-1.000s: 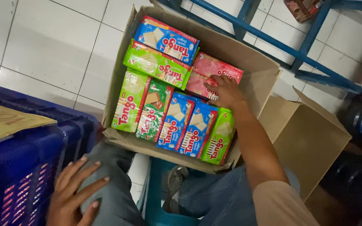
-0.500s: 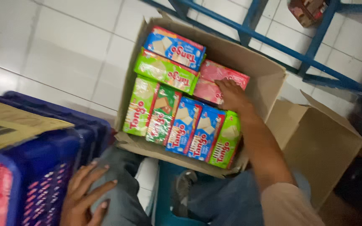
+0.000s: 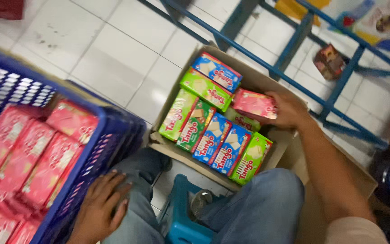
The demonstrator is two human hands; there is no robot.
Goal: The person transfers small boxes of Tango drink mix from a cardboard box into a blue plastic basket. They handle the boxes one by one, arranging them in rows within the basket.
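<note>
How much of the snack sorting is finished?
Done: the blue crate already holds many pink packs. In hand: the right hand grips one pink pack over the cardboard box; the left hand rests on a knee. Left: green and blue packs remain in the box.

Right hand (image 3: 290, 110) outstretched, fingers gripping; left hand (image 3: 98, 205) flat on thigh.

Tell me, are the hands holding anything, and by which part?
The right hand grips a pink packet by its right end, above the cardboard box. The left hand holds nothing; it rests on the knee.
</note>
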